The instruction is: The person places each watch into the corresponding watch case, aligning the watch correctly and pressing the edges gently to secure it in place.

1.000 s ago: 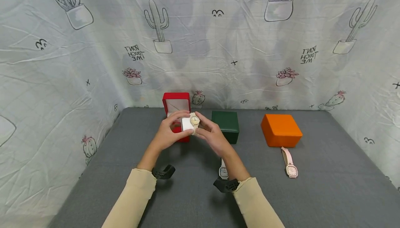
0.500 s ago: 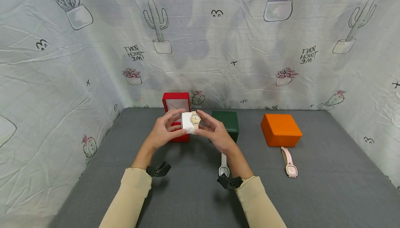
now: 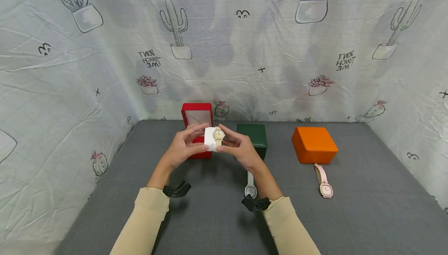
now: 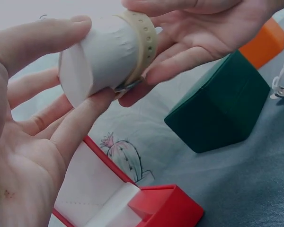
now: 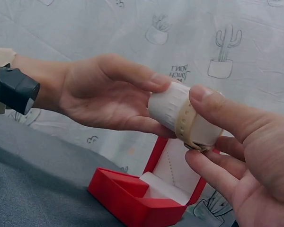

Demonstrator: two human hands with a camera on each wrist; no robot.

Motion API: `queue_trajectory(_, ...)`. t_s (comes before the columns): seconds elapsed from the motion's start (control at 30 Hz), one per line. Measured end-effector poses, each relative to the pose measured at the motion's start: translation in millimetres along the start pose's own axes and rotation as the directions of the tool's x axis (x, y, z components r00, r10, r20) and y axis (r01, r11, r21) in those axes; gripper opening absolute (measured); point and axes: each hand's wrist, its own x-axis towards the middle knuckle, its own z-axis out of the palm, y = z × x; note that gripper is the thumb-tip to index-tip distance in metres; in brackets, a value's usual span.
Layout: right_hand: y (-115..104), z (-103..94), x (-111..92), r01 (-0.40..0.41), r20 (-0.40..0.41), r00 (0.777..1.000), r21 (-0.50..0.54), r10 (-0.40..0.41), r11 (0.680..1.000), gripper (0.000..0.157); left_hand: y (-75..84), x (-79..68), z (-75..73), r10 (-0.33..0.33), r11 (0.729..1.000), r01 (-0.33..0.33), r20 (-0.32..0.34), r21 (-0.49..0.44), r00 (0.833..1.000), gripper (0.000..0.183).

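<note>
A cream-strapped watch is wrapped round a white watch pillow, held up in front of the red box. My left hand pinches the pillow's left end between thumb and fingers. With thumb and fingertips, my right hand grips the other end, right at the strap. In the left wrist view the strap's holes face up, with the buckle low at the fingertips. Behind the hands, the red watch box stands with its lid up, showing a white lining.
To the right stand a closed green box and a closed orange box. A white-strapped watch lies near my right wrist, and a pink watch before the orange box. A patterned cloth hangs behind the grey table.
My left hand has shifted left along the pillow, so more of its white surface shows. The watch and pillow have moved only slightly, and my right forearm has swung a little to the right.
</note>
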Motion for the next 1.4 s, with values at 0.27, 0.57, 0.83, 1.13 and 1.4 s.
queue_trajectory(0.27,3,7.8,3,-0.02,-0.066,0.998,-0.075,0.015,0.997,0.069,-1.8,-0.5,0.4,-0.011,1.0,0.011,0.015,0.0,1.0,0.063)
queue_trajectory(0.57,-7,0.1,-1,0.042,-0.012,0.999,-0.117,-0.044,0.992,0.069,-0.5,1.2,1.3,0.018,0.999,-0.018,0.026,-0.03,0.999,0.064)
queue_trajectory(0.83,-13,-3.8,-2,0.078,0.056,0.996,-0.093,-0.073,0.993,0.071,-1.4,0.9,1.3,0.03,0.998,-0.029,0.013,-0.049,0.999,0.063)
queue_trajectory(1.13,-13,5.9,0,0.071,0.021,0.997,-0.105,-0.069,0.992,0.069,-4.2,-1.1,2.1,0.028,0.994,-0.025,0.028,-0.104,0.999,0.061)
queue_trajectory(1.4,-14,1.5,-2,0.056,0.002,0.998,-0.143,-0.056,0.988,0.068,-0.2,3.1,8.5,0.004,1.0,-0.003,0.048,-0.005,0.999,0.065)
